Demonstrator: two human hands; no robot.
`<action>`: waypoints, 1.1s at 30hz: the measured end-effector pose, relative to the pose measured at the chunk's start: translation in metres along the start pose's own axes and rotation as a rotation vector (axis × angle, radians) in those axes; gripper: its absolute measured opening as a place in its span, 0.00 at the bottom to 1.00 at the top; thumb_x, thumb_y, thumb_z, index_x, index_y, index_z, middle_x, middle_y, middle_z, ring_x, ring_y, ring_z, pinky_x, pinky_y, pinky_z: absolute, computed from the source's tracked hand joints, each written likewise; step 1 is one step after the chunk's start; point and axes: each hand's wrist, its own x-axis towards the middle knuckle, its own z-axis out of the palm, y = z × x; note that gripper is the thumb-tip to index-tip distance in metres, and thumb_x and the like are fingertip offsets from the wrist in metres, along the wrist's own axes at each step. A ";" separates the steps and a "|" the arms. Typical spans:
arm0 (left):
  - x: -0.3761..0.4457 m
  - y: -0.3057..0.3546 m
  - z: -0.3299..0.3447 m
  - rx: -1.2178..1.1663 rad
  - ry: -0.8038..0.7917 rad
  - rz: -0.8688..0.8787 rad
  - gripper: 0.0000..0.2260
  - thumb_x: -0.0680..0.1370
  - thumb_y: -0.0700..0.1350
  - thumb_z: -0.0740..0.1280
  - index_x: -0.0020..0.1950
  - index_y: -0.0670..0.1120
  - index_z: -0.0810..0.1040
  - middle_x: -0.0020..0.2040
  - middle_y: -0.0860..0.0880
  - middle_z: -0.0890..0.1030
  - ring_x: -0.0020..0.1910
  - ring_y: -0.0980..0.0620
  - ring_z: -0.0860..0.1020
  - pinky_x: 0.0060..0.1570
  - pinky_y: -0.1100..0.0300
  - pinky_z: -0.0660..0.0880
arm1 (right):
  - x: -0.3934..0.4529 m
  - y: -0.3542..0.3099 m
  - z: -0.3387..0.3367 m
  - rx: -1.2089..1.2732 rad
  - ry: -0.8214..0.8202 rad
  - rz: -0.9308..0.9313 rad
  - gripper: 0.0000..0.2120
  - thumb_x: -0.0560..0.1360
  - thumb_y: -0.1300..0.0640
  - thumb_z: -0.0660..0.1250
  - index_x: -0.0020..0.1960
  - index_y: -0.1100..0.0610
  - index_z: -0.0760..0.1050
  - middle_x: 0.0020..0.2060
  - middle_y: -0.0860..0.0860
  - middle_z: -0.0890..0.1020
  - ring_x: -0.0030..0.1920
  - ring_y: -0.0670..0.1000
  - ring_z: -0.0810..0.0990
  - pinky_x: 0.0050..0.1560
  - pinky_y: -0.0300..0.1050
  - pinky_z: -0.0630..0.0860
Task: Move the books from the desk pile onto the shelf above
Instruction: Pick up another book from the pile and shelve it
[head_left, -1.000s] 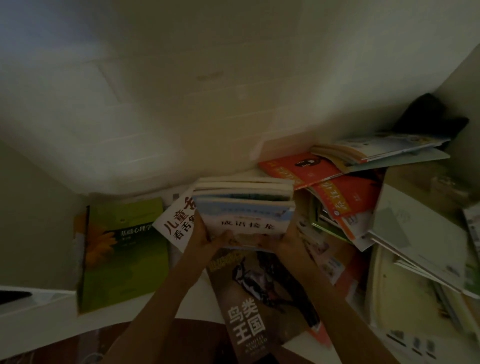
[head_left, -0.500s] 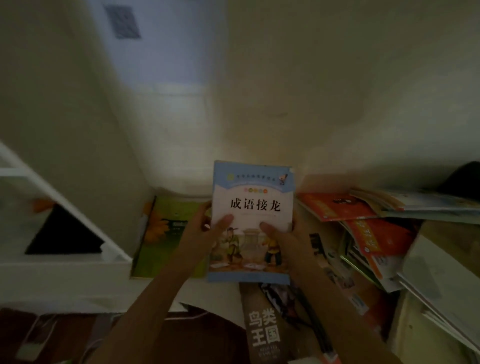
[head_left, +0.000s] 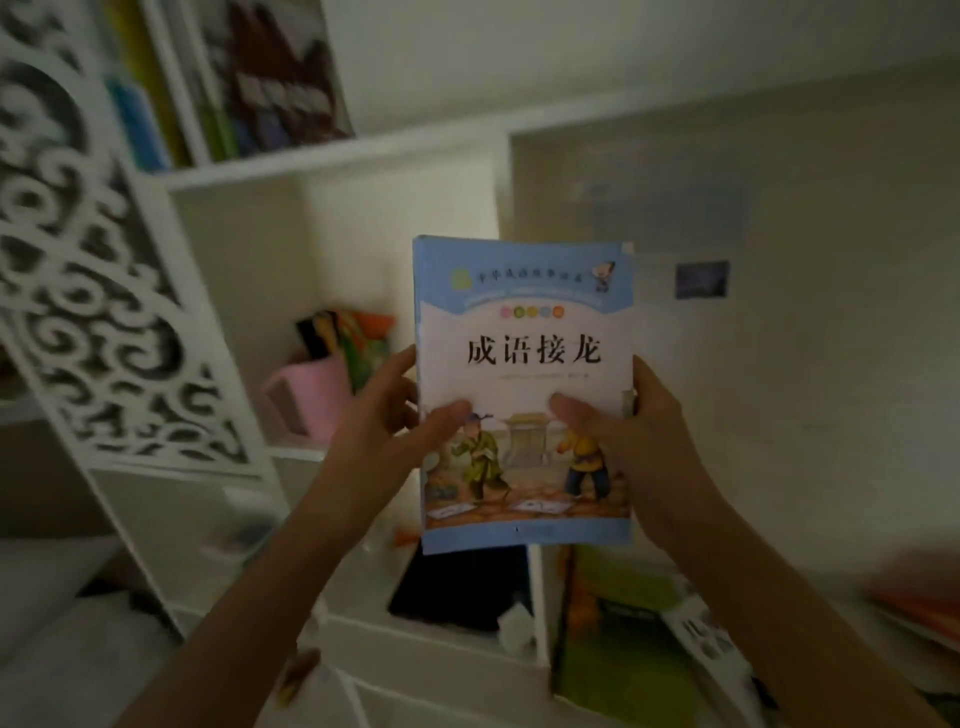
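Observation:
I hold a small stack of books (head_left: 524, 332) upright in front of me, its light-blue cover with black Chinese title facing me. My left hand (head_left: 384, 421) grips the stack's left edge, thumb across the cover. My right hand (head_left: 639, 447) grips the right edge, thumb on the cover too. Behind and above stands a white shelf unit (head_left: 332, 156); its top board carries several upright books (head_left: 260, 78). Below the stack, a green book (head_left: 623, 649) lies on the desk.
A white carved lattice panel (head_left: 93, 270) forms the shelf's left side. A pink cup (head_left: 311, 400) with colourful items sits in a middle compartment. A dark object (head_left: 457, 587) lies in a lower compartment. Orange books (head_left: 919, 608) show blurred at the right edge.
Both hands lifted the stack from the desk pile and turned it upright. The view swung up and left, from the desk to the white shelf.

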 end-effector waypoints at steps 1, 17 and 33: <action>0.004 0.013 -0.017 0.017 0.013 0.038 0.27 0.68 0.52 0.75 0.65 0.53 0.73 0.54 0.45 0.82 0.51 0.42 0.81 0.47 0.41 0.79 | 0.004 -0.013 0.017 0.017 -0.016 -0.015 0.21 0.70 0.61 0.72 0.60 0.52 0.72 0.44 0.50 0.81 0.31 0.40 0.78 0.29 0.33 0.75; 0.163 0.146 -0.141 0.132 0.386 0.322 0.21 0.73 0.45 0.72 0.62 0.51 0.69 0.53 0.45 0.79 0.43 0.53 0.82 0.37 0.59 0.79 | 0.213 -0.197 0.163 -0.075 -0.321 -0.383 0.25 0.68 0.63 0.74 0.63 0.60 0.74 0.57 0.53 0.80 0.53 0.49 0.79 0.48 0.38 0.76; 0.330 0.085 -0.154 0.753 0.709 0.261 0.25 0.74 0.54 0.69 0.67 0.44 0.69 0.60 0.44 0.78 0.57 0.45 0.77 0.52 0.53 0.75 | 0.363 -0.148 0.254 -0.627 -0.594 -0.314 0.27 0.76 0.59 0.66 0.71 0.57 0.60 0.63 0.56 0.72 0.60 0.56 0.74 0.56 0.50 0.77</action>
